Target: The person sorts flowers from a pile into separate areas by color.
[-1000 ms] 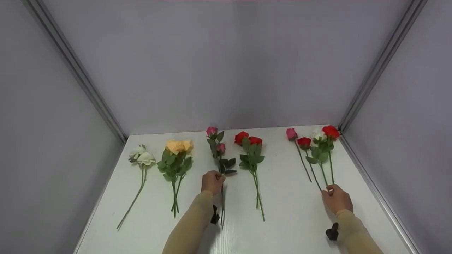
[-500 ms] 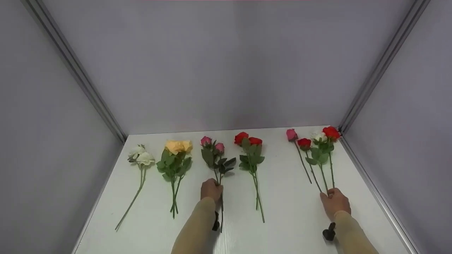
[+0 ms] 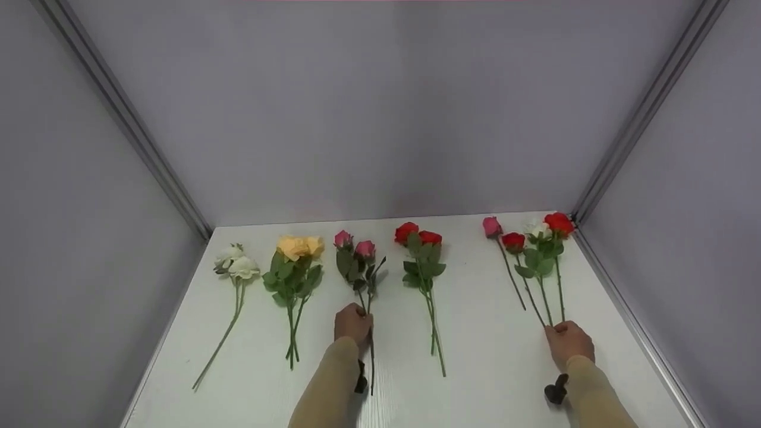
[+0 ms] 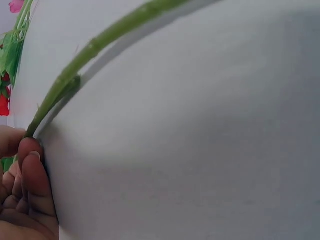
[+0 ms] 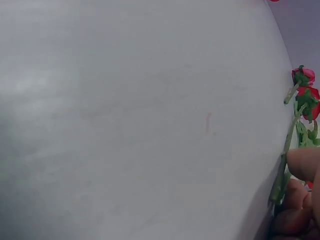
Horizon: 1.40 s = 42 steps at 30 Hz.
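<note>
In the head view my left hand (image 3: 353, 324) pinches the stems of two pink roses (image 3: 365, 248) in the middle of the table, their heads pointing to the back wall. The left wrist view shows thumb and fingertips on a green stem (image 4: 95, 47), whose tail curves away close over the white surface. At the right, my right hand (image 3: 569, 343) holds the lower ends of rose stems: a small red rose (image 3: 513, 241), a white rose (image 3: 536, 229) and a larger red rose (image 3: 559, 223) fan out from it. Its fingers pinch a stem (image 5: 291, 135) in the right wrist view.
A loose pink rose (image 3: 492, 226) lies left of the right-hand flowers. Two red roses (image 3: 430, 238) lie between my hands. Yellow roses (image 3: 293, 247) and white flowers (image 3: 244, 267) lie to the left. Grey walls (image 3: 380, 119) enclose the white table (image 3: 475, 380).
My left hand has drawn back toward me, and the two pink roses have shifted nearer and left, their heads now closer together. The right hand has come slightly nearer, still holding stems.
</note>
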### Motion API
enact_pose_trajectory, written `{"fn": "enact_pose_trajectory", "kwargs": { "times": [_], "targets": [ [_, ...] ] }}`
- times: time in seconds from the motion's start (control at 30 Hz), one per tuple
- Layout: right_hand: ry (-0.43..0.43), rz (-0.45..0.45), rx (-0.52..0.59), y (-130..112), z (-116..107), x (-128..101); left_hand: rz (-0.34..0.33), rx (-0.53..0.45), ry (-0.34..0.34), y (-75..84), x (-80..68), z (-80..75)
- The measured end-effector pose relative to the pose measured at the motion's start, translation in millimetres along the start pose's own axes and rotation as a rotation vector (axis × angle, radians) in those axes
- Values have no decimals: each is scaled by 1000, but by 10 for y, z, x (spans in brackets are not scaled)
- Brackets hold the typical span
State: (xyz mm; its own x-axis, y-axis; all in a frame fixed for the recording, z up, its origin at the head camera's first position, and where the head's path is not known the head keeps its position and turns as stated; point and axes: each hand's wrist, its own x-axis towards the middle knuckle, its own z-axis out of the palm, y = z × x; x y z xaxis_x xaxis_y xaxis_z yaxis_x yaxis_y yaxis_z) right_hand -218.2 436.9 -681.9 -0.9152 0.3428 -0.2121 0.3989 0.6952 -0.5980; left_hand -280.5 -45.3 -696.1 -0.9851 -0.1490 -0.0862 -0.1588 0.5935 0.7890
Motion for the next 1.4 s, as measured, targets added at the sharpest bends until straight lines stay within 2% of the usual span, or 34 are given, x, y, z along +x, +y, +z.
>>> {"fn": "enact_pose_trajectory", "kwargs": {
  "times": [0.17,0.4,0.53,0.73,0.93,1.1,1.4],
  "targets": [
    [-18,-24,-10,-73,-23,-3,-34,-9,6,-41,6,-14],
    [-47,-6,-36,-112,-38,31,-31,-23,24,-65,-11,-34],
    [-59,2,-27,-95,-49,51,-21,-26,31,-77,-12,-18],
    [-80,10,-5,-21,-48,86,-42,-32,26,-54,-16,-37],
    [-59,19,-4,-44,-75,44,-47,-37,18,-13,-15,-37],
    [-56,6,7,-19,-75,31,-43,-45,16,11,-29,-30],
    [-64,-31,5,75,-52,-8,-20,-37,1,-41,11,37]
  ]
}}
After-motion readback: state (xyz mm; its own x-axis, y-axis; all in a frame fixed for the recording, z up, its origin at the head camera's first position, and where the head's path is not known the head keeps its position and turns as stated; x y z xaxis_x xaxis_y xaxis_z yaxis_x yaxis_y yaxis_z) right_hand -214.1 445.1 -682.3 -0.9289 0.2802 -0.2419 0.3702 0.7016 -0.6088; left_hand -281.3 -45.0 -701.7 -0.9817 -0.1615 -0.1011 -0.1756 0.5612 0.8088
